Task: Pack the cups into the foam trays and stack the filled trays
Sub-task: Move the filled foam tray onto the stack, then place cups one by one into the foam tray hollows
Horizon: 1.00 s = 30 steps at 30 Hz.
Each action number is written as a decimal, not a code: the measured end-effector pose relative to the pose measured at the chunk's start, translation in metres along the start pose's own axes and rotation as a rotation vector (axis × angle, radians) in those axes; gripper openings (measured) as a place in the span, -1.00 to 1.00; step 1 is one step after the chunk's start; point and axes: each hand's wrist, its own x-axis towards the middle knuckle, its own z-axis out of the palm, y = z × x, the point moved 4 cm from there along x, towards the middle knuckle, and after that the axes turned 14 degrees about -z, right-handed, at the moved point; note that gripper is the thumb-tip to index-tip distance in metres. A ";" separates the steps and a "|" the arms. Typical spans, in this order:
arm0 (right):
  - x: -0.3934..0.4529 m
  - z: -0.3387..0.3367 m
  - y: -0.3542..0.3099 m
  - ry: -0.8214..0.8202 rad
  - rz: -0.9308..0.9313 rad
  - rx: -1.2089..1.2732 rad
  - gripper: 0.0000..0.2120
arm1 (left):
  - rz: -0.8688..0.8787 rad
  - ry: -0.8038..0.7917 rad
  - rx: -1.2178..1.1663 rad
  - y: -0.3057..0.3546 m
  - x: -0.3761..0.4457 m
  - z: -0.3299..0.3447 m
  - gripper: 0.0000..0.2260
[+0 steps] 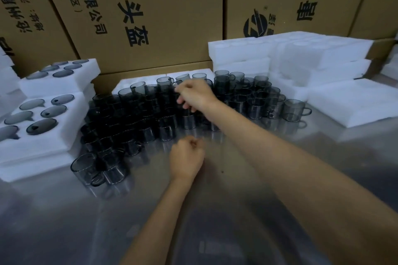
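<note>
Bare steel-grey table top [215,211] nearest, glossy and reflective, crossed by both forearms. Left hand [186,158] just above that surface, fingers curled into a loose fist, apparently holding nothing, a little short of the nearest cups. Right hand [195,97] further out, reached across and over the middle of the smoky grey glass cups [133,118], fingers bent downward among the rims; whether pinching a cup or only touching one, cannot tell. Hands apart, right beyond left.

Cups massed in a wide band between and around both hands, upright, handled, packed close together; a pair [97,170] standing nearest, left of the left hand; one lone cup [295,109] off to the right of the right hand, at the edge of the group.

Left of both hands, white foam trays [49,146] stacked, round pockets filled with grey cups seen from above; a second filled stack [60,84] behind it. Right of the right hand, more white foam slabs [353,103] lying flat, and a taller pile [290,54] beyond. Another foam tray [125,85] just behind the cups.

Farthest back, brown cardboard cartons [172,11] with black printed characters, walling off everything beyond the hands.
</note>
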 end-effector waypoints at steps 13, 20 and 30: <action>-0.091 -0.284 0.126 0.418 0.426 -0.971 -0.60 | 0.273 0.201 0.572 0.022 0.006 0.024 -0.87; -0.134 -0.314 0.166 0.166 0.573 -1.105 -0.50 | 0.276 0.213 0.585 0.022 0.007 0.024 -0.88; -0.155 -0.240 0.111 0.005 0.478 -1.261 -0.59 | 0.285 0.162 0.469 0.018 -0.005 0.018 -0.95</action>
